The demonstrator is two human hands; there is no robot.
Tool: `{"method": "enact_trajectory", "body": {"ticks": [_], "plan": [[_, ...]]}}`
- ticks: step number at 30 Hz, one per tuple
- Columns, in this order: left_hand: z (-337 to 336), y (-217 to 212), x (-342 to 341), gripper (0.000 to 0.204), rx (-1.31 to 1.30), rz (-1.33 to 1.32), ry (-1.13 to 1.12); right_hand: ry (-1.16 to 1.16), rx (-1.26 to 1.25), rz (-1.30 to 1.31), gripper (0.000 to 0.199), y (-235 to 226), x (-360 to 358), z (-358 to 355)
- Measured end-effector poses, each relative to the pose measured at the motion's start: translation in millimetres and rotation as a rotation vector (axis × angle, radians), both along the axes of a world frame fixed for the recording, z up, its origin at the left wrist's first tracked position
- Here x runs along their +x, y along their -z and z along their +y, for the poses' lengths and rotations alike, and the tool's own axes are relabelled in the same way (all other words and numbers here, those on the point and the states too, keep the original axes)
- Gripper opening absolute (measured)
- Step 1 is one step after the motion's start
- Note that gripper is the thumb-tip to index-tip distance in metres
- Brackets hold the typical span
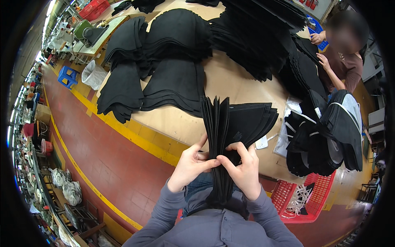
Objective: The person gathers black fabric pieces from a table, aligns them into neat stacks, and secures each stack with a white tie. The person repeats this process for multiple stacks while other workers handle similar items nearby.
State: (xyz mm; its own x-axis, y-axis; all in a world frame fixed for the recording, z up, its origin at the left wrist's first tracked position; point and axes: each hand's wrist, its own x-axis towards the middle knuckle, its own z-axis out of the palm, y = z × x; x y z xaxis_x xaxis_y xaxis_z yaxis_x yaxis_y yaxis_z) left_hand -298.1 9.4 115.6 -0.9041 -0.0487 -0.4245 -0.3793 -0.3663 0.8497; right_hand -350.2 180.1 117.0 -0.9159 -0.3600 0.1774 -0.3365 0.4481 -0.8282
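A thick sheaf of black cut fabric pieces (217, 140) stands on edge between my hands, close to my body. My left hand (193, 162) grips it from the left, thumb pressed on the near edges. My right hand (242, 166) closes on it from the right, thumb and bent forefinger at the layers. The upper part of the sheaf is fanned: several layers stand upright, and others spread to the right over the table edge. Beyond it, stacks of curved black pieces (175, 82) lie on the tan table (228, 78).
Tied black bundles (304, 152) hang over the table's right side, above a red basket (312, 206) with white strips. A co-worker (345, 61) handles black pieces at the far right. A blue stool (68, 77) and a white bin (94, 75) stand at the left, beside a sewing machine (88, 33).
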Motion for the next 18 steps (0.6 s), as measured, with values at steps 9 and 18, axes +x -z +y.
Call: {"method": "enact_trajectory", "body": {"ticks": [9,18], "plan": [[0.1,4.3,1.8,0.091,0.03,0.021,-0.011,0.062,-0.083,-0.053,0.007,4.6,5.0,-2.9],[-4.6,13.2,3.0,0.086,0.017,0.018,0.02,0.027,0.017,-0.042,0.024,0.6,3.6,-1.9]]}}
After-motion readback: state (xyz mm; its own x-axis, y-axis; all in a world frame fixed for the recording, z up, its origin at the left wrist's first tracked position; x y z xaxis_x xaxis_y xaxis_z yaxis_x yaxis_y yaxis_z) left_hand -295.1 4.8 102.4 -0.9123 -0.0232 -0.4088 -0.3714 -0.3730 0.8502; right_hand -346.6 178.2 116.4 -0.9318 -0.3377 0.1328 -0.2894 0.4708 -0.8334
